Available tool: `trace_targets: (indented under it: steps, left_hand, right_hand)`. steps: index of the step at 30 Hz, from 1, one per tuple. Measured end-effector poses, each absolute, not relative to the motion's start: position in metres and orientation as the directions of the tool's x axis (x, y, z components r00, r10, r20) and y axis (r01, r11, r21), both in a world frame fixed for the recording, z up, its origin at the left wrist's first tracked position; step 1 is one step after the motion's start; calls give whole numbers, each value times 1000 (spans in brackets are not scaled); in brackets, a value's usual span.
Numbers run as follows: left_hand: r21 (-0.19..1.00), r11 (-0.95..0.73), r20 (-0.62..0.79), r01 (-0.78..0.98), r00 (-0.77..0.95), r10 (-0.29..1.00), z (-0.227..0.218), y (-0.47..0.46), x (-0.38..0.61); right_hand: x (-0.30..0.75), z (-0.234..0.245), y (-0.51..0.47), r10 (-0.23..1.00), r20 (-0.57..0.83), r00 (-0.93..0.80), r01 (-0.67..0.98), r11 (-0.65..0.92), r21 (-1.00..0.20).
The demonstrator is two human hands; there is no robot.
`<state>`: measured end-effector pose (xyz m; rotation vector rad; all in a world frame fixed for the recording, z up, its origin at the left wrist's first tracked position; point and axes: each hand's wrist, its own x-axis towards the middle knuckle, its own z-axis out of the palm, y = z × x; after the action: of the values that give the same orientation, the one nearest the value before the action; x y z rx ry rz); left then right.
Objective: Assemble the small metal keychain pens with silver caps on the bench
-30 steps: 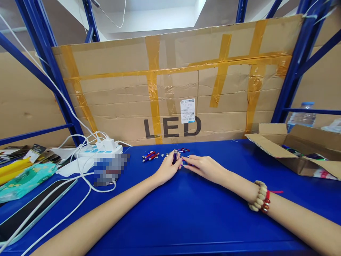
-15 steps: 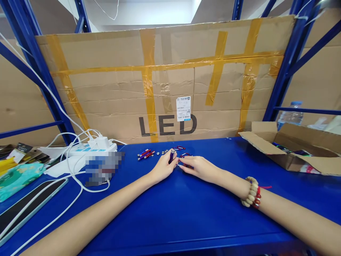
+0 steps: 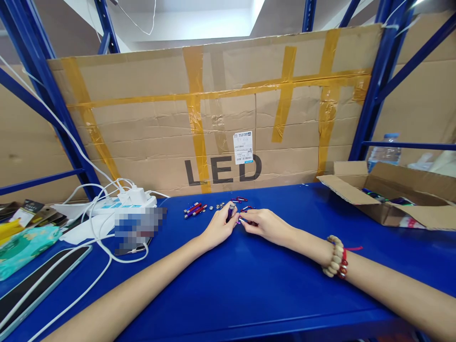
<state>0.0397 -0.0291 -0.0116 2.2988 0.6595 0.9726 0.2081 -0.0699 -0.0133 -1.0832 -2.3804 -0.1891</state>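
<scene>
My left hand [image 3: 220,229] rests on the blue tabletop [image 3: 249,285] with its fingers closed round a small dark purple cylinder [image 3: 231,212] held upright. My right hand [image 3: 265,224] lies just to the right, fingertips pinched on a small part right against that cylinder; the part is too small to name. Behind my hands lie small red and blue cylinders [image 3: 194,209], several round silver button cells [image 3: 218,206] and red clips [image 3: 239,199]. A bead bracelet [image 3: 335,262] circles my right wrist.
A taped cardboard sheet marked LED [image 3: 223,114] stands at the back. A white power strip [image 3: 123,202] with chargers and cables sits left, beside a phone [image 3: 32,282] and packets. An open cardboard box [image 3: 392,197] stands at the right, with a water bottle [image 3: 384,152] behind it.
My hands have stayed together at the same spot. The right fingertips have closed in against the cylinder. The view has shifted slightly.
</scene>
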Motion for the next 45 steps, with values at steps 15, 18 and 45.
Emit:
trace_targets:
  steps: [15, 18, 45]
  left_hand:
    - [730, -641, 414, 239, 592, 691, -8, -36, 38]
    - [693, -668, 428, 271, 590, 684, -7, -37, 38]
    - [318, -748, 434, 582, 613, 661, -7, -46, 41]
  right_hand:
    - [218, -5, -67, 676, 580, -454, 782, 615, -104]
    - [223, -4, -65, 651, 653, -387, 801, 588, -111]
    - [203, -4, -74, 643, 710, -286, 723, 632, -281]
